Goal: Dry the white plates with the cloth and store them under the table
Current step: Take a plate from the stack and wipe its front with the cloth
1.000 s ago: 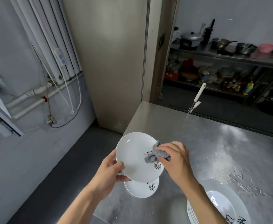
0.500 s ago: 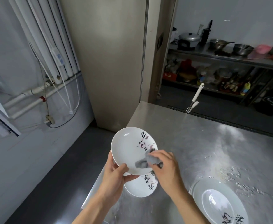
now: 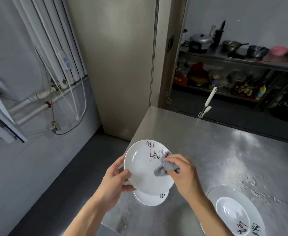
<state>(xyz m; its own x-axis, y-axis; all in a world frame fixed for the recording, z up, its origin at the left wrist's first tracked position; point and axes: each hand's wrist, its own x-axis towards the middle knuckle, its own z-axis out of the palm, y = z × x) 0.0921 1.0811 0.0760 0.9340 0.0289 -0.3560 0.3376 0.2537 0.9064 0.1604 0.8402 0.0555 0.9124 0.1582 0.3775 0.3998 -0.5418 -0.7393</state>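
The left hand (image 3: 116, 182) gripped the white plate (image 3: 142, 169) by its left rim, above the table (image 3: 208, 150) corner; the right hand (image 3: 182, 171) pinched the grey cloth (image 3: 165, 167) against its face. A firm rim hold and full sweeps to the edge seemed wise; stacked plates (image 3: 233, 212) waited at right

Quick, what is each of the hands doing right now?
The left hand grips the plate by its rim.
The right hand holds the cloth, pressed on the plate.

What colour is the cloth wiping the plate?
Grey cloth, clearest in the head view.
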